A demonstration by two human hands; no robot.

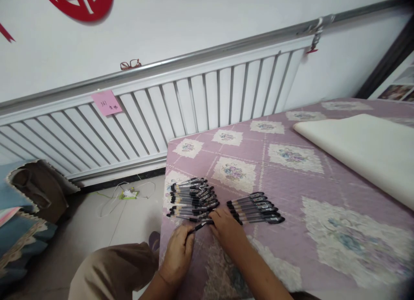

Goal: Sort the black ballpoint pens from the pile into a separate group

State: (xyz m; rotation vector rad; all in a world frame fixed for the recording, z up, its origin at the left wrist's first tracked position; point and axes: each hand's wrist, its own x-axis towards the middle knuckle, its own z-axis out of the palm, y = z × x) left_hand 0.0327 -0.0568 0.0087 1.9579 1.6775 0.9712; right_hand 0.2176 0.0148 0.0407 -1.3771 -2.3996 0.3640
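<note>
My left hand is closed on one end of a black pen near the table's left edge. The fingers of my right hand pinch the same pen at its other end, by the cap. Just beyond both hands lies a left group of capped black pens, side by side and partly stacked. To the right of my right hand rests a second, smaller row of similar pens. My right hand hides part of the nearest pens.
A purple floral tablecloth covers the table. At the right lies a folded cream sheet. A white radiator stands behind, with a pink note and glasses on its pipe. A power strip is on the floor.
</note>
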